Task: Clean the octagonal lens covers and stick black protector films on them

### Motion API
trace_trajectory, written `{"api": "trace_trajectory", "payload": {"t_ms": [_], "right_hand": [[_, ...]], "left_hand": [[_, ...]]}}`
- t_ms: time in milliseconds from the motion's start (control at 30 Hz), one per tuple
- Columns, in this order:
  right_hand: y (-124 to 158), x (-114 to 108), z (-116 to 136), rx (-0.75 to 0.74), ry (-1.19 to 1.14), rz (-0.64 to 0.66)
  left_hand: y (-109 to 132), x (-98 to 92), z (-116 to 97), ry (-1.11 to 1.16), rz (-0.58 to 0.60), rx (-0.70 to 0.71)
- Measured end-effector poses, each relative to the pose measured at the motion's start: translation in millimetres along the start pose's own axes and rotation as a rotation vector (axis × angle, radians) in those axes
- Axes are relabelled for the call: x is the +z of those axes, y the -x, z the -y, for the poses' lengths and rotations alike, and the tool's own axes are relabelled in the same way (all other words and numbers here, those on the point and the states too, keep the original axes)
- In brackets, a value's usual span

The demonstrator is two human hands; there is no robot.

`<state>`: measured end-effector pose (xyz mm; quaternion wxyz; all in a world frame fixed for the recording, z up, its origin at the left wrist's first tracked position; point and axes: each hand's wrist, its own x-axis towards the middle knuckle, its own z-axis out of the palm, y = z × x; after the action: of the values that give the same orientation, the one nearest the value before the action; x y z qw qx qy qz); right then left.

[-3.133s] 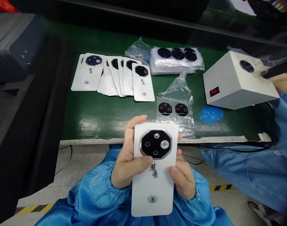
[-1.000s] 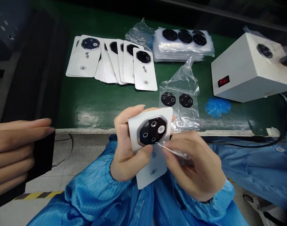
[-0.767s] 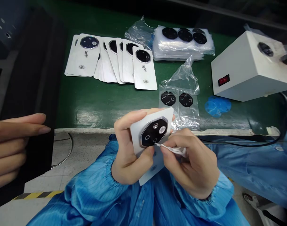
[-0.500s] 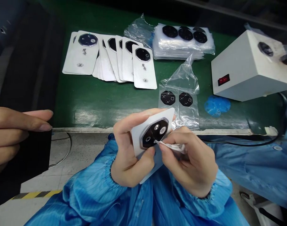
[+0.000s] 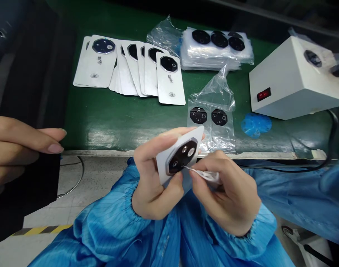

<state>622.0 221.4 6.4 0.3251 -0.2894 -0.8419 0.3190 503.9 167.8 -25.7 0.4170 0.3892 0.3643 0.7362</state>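
Note:
My left hand point(image 5: 155, 185) grips a white phone back cover point(image 5: 163, 160) by its edges, tilted up in front of my body. Its black octagonal camera plate point(image 5: 178, 157) with round lens openings faces up. Pinched in my right hand point(image 5: 227, 189) is a white cloth point(image 5: 207, 175), twisted to a thin point at the lower edge of the camera plate. Whether the point touches the plate I cannot tell. Several similar phone back covers point(image 5: 126, 79) lie fanned out on the green table point(image 5: 124, 122), overlapping.
Another person's hand point(image 5: 21, 148) reaches in at the left. Beyond my hands are clear film with two black octagonal plates point(image 5: 198, 115), a stack of bagged plates point(image 5: 211, 55), blue film discs point(image 5: 255, 125) and a white box with a red switch point(image 5: 283, 81).
The phone back cover has tilted a little more on edge in my left hand. My right hand and cloth have barely shifted. The other person's hand has moved slightly up and right.

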Motion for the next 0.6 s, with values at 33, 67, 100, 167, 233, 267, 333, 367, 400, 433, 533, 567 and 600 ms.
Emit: {"api": "trace_trajectory", "payload": {"t_ms": [33,67,100,167,233,267,333,367,400,433,533,567,600], "right_hand": [[1,-2,0,-0.001,0.001,-0.001],[2,-3,0,-0.001,-0.003,-0.005],[3,-4,-1,0.001,-0.015,-0.006],[8,-6,-3,0.013,-0.076,-0.002],[14,-7,-7,0.027,-0.174,-0.011],[17,-8,-8,0.029,-0.224,-0.022],[21,-8,-10,-0.002,-0.298,-0.061],[23,-9,-10,-0.023,-0.313,-0.089],[23,-10,-10,-0.046,-0.318,-0.117],[23,-11,-9,-0.063,-0.313,-0.135],[20,-15,-4,-0.088,-0.273,-0.122],[19,-16,-3,-0.095,-0.265,-0.112],[19,-16,-2,-0.108,-0.262,-0.109]], "left_hand": [[0,-0.7,0,-0.021,0.008,0.037],[0,-1.6,0,0.010,0.003,0.008],[0,-2.7,-1,0.064,0.003,-0.041],[-2,-5.5,-4,0.181,0.038,-0.160],[-3,-8.5,-7,0.263,0.092,-0.255],[-4,-9.8,-8,0.292,0.115,-0.278],[-5,-11.5,-10,0.345,0.143,-0.296],[-5,-11.9,-10,0.368,0.154,-0.302],[-5,-11.9,-11,0.388,0.163,-0.305],[-5,-11.8,-12,0.401,0.169,-0.308],[-4,-10.3,-14,0.420,0.190,-0.317],[-4,-9.6,-15,0.425,0.191,-0.319],[-4,-8.8,-15,0.434,0.188,-0.314]]}}
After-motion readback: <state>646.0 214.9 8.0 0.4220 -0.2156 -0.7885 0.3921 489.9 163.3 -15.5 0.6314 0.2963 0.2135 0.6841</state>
